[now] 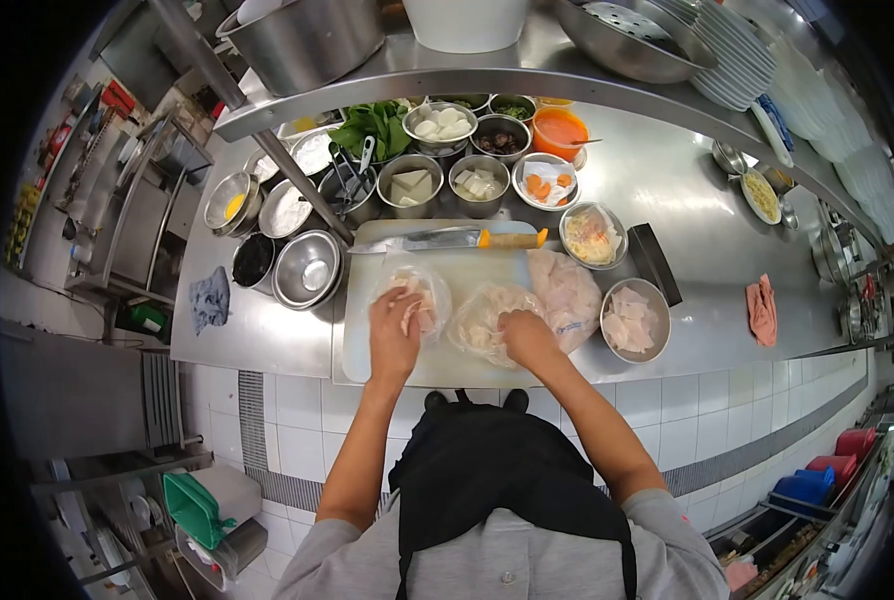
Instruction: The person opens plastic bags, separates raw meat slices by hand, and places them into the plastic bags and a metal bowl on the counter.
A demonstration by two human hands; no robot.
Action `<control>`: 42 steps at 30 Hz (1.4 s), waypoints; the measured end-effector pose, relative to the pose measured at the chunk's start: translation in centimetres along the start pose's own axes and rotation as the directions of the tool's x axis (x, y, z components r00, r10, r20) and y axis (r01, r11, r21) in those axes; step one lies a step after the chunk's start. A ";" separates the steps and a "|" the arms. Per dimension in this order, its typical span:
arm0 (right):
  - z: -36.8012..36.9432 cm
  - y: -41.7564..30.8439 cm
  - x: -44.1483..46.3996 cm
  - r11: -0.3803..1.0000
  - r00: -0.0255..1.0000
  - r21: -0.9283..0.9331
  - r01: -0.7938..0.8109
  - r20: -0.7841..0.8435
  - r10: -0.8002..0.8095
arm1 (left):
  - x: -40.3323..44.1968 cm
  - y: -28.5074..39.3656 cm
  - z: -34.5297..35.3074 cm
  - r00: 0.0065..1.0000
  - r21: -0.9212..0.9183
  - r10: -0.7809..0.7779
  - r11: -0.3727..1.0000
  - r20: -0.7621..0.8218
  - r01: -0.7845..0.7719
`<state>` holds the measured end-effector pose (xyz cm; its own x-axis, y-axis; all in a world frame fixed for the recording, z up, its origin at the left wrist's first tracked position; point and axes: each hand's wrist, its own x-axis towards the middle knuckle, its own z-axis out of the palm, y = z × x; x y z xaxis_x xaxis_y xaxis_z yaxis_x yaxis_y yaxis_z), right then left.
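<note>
My left hand (pixel 395 325) reaches into a clear plastic bag (pixel 437 300), its fingers curled on pale, thin slices that look like raw meat. Just to the right lies a second open plastic bag (pixel 472 330) with pale pieces in it. My right hand (pixel 527 338) dips into this bag with fingers closed; what they hold is hidden. Both bags rest on a pale cutting board (pixel 367 360). Touching the second bag is a fuller bag of pinkish slices (pixel 565 290). A steel bowl (pixel 664 348) of similar slices stands farther right.
A large knife (pixel 437 240) with a yellow-ended handle lies across the board's back. Behind it stand several steel bowls of ingredients, including tofu-like blocks (pixel 410 187). A dark block (pixel 655 263) and pink cloth (pixel 762 310) lie right. A steel shelf (pixel 527 78) overhangs the back.
</note>
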<state>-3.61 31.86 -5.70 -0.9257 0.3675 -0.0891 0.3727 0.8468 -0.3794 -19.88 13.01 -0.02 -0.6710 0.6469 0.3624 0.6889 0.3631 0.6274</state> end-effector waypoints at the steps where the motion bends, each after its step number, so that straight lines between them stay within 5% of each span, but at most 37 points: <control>1: -0.3 0.4 -0.1 1.000 1.000 -0.003 0.004 0.004 -0.004 | -0.1 0.3 0.3 0.997 -0.149 0.063 0.987 0.033 -0.057; 3: -1.1 1.1 -0.4 0.943 0.999 0.330 -0.037 -0.019 0.046 | -0.3 1.7 1.2 0.987 -0.264 0.027 0.964 0.160 0.016; 4: -1.7 0.9 -0.5 0.944 0.999 0.327 -0.033 -0.016 0.040 | -0.3 2.4 1.7 0.956 -0.364 0.016 0.926 0.292 0.096; 6: -2.7 0.7 -0.8 0.766 0.967 0.626 -0.148 -0.069 0.244 | -0.6 3.0 3.4 0.933 -0.389 -0.010 0.907 0.359 0.160; 9: -4.4 1.0 -0.4 0.578 0.952 0.803 -0.146 -0.045 0.303 | -0.8 4.1 5.8 0.884 -0.478 -0.053 0.825 0.464 0.300; 11: -4.6 1.2 -0.1 0.486 0.951 0.866 -0.121 -0.039 0.307 | -0.6 4.5 7.1 0.861 -0.537 -0.067 0.757 0.503 0.373; 13: -5.3 0.9 0.0 0.388 0.951 0.917 -0.093 -0.033 0.307 | -0.3 4.7 8.2 0.756 -0.671 -0.118 0.387 0.644 0.632; 14: -5.5 0.8 0.0 0.260 0.948 0.954 -0.150 0.064 0.311 | -0.3 4.7 8.6 0.753 -0.669 -0.113 0.389 0.648 0.634; 16: -6.1 0.2 -0.2 0.125 0.939 0.971 -0.206 0.159 0.306 | 0.0 5.1 8.8 0.666 -0.656 -0.134 0.113 0.734 0.746; 18: -6.2 0.0 -0.4 0.006 0.932 0.979 -0.202 0.190 0.307 | 0.0 4.6 9.3 0.689 -0.660 -0.171 0.199 0.704 0.724; 19: -6.0 0.0 -0.4 0.004 0.931 0.980 -0.201 0.190 0.310 | 0.0 4.2 9.4 0.715 -0.659 -0.208 0.283 0.667 0.697; 24: -5.4 0.0 -0.6 0.275 0.964 0.943 -0.189 0.125 0.237 | 0.5 3.8 7.7 0.752 -0.721 -0.207 0.214 0.626 0.659; 31: -6.2 -2.5 0.3 0.173 0.986 0.978 -0.118 0.094 0.141 | 1.5 3.6 5.2 0.780 -0.807 -0.281 0.027 0.560 0.589; 34: -6.3 -3.1 0.9 0.195 0.996 0.979 -0.060 0.047 0.074 | 1.4 3.1 5.0 0.820 -0.855 -0.324 0.060 0.471 0.515; 36: -5.8 -3.2 1.2 0.322 0.996 0.946 -0.048 0.022 0.081 | 1.5 3.0 4.2 0.823 -0.867 -0.343 0.046 0.453 0.496; 40: -5.1 -2.0 1.6 0.356 0.993 0.933 -0.051 0.010 0.116 | 1.8 3.0 1.2 0.838 -0.895 -0.379 0.052 0.393 0.443; 42: -4.5 -0.7 1.8 0.495 0.966 0.866 -0.071 -0.064 0.251 | 2.1 2.9 -0.6 0.852 -0.912 -0.401 0.088 0.336 0.401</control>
<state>-5.23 33.67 -1.42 -0.7966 0.5920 -0.1220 0.1948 0.0604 -0.9790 -19.44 15.02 2.93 -0.7559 0.6311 -0.1741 -0.4586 -0.3208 0.8287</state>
